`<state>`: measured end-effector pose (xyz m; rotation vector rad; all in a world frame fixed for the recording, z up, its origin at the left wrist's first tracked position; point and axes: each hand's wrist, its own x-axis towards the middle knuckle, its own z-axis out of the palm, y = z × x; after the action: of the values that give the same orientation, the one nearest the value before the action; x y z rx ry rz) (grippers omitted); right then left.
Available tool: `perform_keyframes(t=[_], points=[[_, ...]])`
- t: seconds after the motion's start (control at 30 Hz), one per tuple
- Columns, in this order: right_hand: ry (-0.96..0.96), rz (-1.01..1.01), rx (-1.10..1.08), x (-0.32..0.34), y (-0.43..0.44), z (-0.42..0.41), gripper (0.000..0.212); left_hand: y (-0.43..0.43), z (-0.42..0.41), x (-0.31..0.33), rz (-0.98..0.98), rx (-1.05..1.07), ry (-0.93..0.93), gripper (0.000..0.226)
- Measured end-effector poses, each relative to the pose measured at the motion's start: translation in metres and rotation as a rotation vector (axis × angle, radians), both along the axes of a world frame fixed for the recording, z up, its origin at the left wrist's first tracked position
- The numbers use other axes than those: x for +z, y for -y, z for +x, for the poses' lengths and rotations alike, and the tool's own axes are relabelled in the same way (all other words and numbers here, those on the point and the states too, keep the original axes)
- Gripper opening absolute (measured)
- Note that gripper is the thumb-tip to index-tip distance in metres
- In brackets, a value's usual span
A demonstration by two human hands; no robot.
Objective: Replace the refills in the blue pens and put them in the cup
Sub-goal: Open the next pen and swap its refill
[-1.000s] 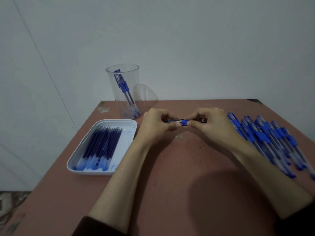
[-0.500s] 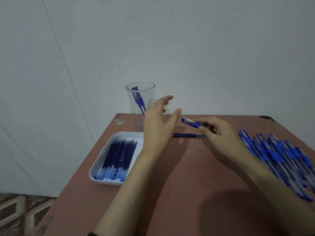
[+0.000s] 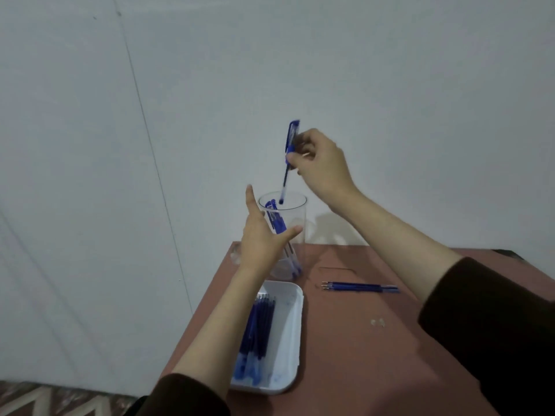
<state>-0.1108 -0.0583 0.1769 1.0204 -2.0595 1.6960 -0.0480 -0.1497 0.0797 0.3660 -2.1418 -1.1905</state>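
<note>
My right hand pinches a blue pen near its cap and holds it almost upright, tip down, just over the mouth of the clear cup. The cup stands at the table's far left corner with a few blue pens inside. My left hand is spread open in front of the cup, thumb and fingers on either side of its wall; whether it touches the cup is unclear. A white tray holds several blue refills.
Loose refills lie on the reddish table behind the tray. Two tiny clear bits sit mid-table. The table's left edge runs close beside the tray. A pale wall stands right behind the cup.
My right hand lifted the pen from table height to above the cup. My left hand reached forward to the cup. The view swung left and the pile of pens left the frame.
</note>
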Motion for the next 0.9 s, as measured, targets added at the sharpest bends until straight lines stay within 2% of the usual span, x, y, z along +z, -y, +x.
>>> perform_keyframes(t=[0.07, 0.23, 0.37, 0.47, 0.53, 0.7, 0.9], points=[[-0.048, 0.169, -0.068, -0.013, 0.012, -0.008, 0.012, 0.002, -0.001, -0.002, 0.021, -0.021, -0.019, 0.118], [-0.072, 0.596, -0.147, -0.025, 0.026, -0.021, 0.025, 0.004, -0.002, -0.004, 0.02, -0.039, -0.036, 0.111], [-0.118, 0.819, -0.205, -0.019, 0.039, -0.019, 0.022, 0.006, -0.003, -0.005, 0.009, -0.03, -0.039, 0.109], [-0.125, 0.999, -0.209, -0.016, 0.044, -0.013, 0.009, 0.006, -0.003, -0.005, 0.011, -0.038, -0.038, 0.109], [-0.126, 1.084, -0.207, -0.012, 0.046, -0.01, 0.014, 0.006, -0.003, -0.006, 0.018, -0.044, -0.039, 0.107], [-0.102, 1.106, -0.197, -0.01, 0.046, -0.009, 0.022, 0.006, -0.005, -0.007, 0.031, -0.036, -0.038, 0.106], [-0.066, 0.986, -0.161, -0.011, 0.044, -0.012, 0.021, 0.006, -0.006, -0.008, 0.051, -0.037, -0.024, 0.107]])
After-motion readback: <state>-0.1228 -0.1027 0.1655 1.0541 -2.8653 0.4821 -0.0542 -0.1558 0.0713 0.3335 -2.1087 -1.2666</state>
